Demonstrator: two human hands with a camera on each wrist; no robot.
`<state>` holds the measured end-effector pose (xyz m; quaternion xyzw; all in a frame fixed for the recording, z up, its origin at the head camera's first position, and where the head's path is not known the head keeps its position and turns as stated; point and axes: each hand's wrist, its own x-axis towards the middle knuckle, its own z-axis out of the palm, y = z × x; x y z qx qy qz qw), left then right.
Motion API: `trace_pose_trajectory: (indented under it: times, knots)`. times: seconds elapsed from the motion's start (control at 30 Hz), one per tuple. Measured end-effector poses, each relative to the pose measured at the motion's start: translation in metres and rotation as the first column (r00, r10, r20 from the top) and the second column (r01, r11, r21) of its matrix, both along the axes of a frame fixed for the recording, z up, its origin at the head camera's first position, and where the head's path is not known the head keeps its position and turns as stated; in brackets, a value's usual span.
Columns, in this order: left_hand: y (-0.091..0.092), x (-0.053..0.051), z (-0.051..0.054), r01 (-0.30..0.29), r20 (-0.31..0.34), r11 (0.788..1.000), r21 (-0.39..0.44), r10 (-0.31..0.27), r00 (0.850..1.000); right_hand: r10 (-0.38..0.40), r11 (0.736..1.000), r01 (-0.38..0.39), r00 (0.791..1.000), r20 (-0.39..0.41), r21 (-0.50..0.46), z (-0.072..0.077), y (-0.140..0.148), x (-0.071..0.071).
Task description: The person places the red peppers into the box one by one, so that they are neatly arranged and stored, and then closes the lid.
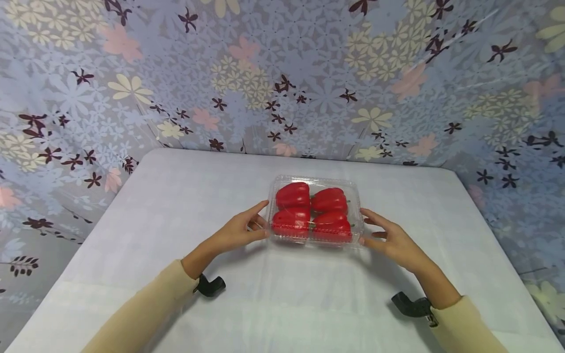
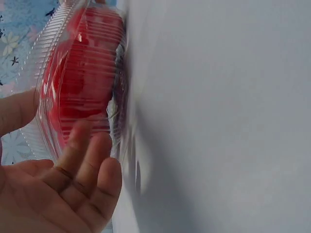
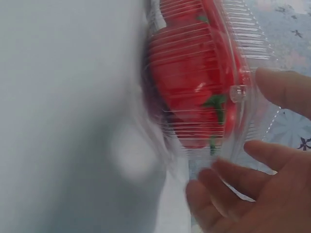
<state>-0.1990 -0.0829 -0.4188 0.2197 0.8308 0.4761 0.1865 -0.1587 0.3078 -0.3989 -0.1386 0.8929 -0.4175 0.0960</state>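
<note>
A clear plastic clamshell box with several red bell peppers inside lies on the white table. Its lid is down over them. At the left end, my left hand spreads its thumb and fingers about the corners. The left wrist view shows that thumb against the rim, with loosely bent fingers beside the ribbed wall. Mirroring it at the right end is my right hand. Its thumb meets the rim, and its fingers reach toward the side wall; whether they touch is unclear.
A white cloth covers the table around the box. Behind it hangs a flower-patterned cloth. Dark wrist-worn camera mounts stick out near both sleeves, just above the tabletop.
</note>
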Motion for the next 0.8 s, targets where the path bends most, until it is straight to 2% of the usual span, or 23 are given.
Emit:
trace_pose_trajectory:
  times: [0.07,0.2,0.3,0.4,0.63,0.8]
  knots:
    - [0.002,0.002,0.0,-0.002,0.033,0.999,0.052,0.001,0.999,-0.007,1.0,0.008,1.0,0.027,-0.013,-0.002,0.001,0.002]
    - [0.007,0.006,0.001,-0.04,0.105,0.991,0.129,0.027,0.994,-0.005,0.993,0.017,0.995,0.104,-0.113,-0.008,0.002,0.004]
    - [0.011,0.008,0.001,-0.078,0.14,0.983,0.166,0.055,0.989,0.015,0.975,0.02,0.988,0.153,-0.223,-0.011,0.003,0.004]
    - [0.013,0.01,0.001,-0.108,0.164,0.975,0.193,0.077,0.984,0.039,0.958,0.011,0.985,0.168,-0.287,-0.014,0.003,0.004]
    - [0.015,0.011,-0.002,-0.131,0.201,0.959,0.25,0.081,0.976,0.023,0.946,0.05,0.975,0.22,-0.319,-0.015,0.002,0.004]
    - [0.017,0.012,-0.005,-0.139,0.222,0.947,0.29,0.075,0.972,0.058,0.93,0.023,0.977,0.208,-0.368,-0.017,0.002,0.003]
